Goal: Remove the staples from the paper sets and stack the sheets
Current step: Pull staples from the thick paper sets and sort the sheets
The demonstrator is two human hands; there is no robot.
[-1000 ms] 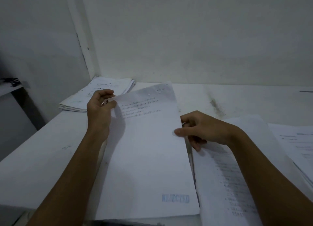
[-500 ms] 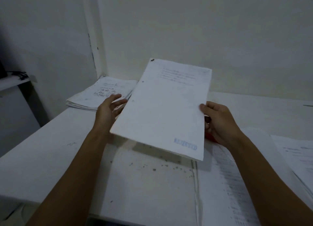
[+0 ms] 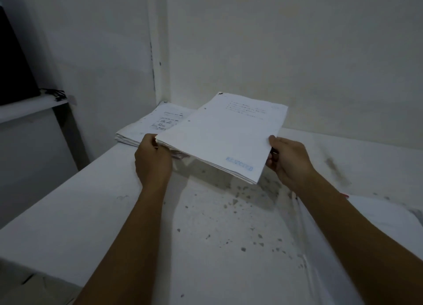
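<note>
Far-left stack (image 3: pixel 151 126): lies in the table's (image 3: pixel 68 213) corner.
Left hand (image 3: pixel 152 161): grips the paper set's near-left corner.
Paper set (image 3: pixel 225 135): held above the table, tilted.
Right hand (image 3: pixel 288 159): grips its near-right edge.

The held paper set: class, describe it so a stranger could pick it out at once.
Start at the corner of the white table, where a paper stack lies flat. In front of it the left hand and right hand hold the paper set in the air. Only it bears a blue stamp.
</note>
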